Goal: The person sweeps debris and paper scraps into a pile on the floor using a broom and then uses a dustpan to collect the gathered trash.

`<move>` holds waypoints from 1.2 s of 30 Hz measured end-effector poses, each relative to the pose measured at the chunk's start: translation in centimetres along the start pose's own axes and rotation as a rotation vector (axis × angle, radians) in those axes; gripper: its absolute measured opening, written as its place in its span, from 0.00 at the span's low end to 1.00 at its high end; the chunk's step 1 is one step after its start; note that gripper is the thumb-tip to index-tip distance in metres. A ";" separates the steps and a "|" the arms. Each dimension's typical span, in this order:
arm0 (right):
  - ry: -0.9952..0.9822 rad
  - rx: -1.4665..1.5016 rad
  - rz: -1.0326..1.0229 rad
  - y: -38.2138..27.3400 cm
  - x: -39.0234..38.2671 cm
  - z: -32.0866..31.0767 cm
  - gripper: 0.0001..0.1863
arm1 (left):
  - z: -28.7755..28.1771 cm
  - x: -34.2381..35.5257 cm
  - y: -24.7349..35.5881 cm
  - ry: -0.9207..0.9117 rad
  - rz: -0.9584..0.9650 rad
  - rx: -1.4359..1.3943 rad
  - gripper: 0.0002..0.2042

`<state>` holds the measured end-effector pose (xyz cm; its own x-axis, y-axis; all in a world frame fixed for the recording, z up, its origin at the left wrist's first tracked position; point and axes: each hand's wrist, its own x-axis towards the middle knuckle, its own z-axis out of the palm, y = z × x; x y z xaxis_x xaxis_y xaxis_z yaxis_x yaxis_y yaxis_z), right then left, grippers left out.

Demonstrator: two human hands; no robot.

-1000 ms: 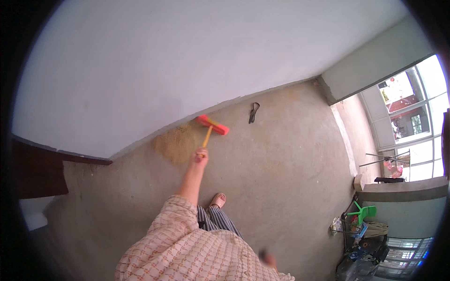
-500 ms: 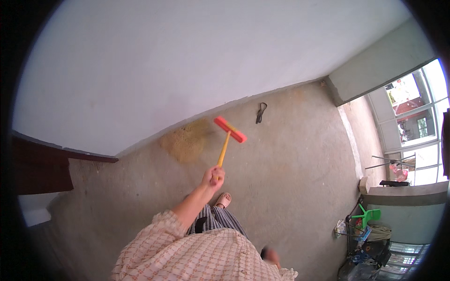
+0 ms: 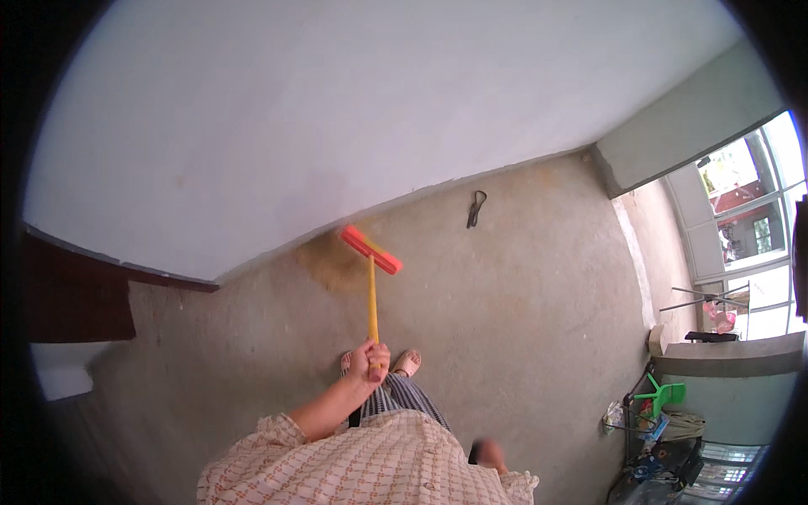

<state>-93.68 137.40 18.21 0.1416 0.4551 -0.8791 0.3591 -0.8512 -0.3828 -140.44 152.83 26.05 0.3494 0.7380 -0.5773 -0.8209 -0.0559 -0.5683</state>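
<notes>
My left hand [image 3: 369, 360] is closed round the end of the yellow handle of a brush [image 3: 374, 301] with a wide red-orange head. Its head points away from me, in front of the brownish-yellow patch [image 3: 326, 263] at the foot of the wall; whether it touches the floor I cannot tell. At my right side, low in the picture, is my right hand [image 3: 491, 455], blurred, its fingers not readable. Something dark shows at its left edge, too smeared to name.
A black loop of strap [image 3: 476, 209] lies on the concrete floor [image 3: 539, 286] near the white wall [image 3: 362, 101]. On the right are a green plastic thing [image 3: 667, 393], bags and a low ledge [image 3: 732, 358]. A dark red panel [image 3: 76, 295] stands at the left.
The brush head has swung left, and my left hand has come nearer to my body, still round the handle. Both of my feet now show.
</notes>
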 end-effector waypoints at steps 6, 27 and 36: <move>0.104 -0.088 -0.163 -0.1 -1.7 0.4 0.13 | 2.5 6.0 -0.3 -0.082 -0.141 0.018 0.07; 0.192 -0.067 0.173 -7.3 -6.5 4.1 0.13 | 1.6 6.3 -0.2 -0.135 -0.202 -0.115 0.07; 0.291 0.197 0.387 -7.6 -7.0 3.6 0.15 | 3.1 13.4 9.3 -0.238 -0.097 -0.298 0.05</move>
<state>-100.77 139.76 26.26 0.4899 0.1271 -0.8625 0.0531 -0.9918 -0.1160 -144.78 164.27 14.87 0.2753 0.8830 -0.3802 -0.6101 -0.1452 -0.7789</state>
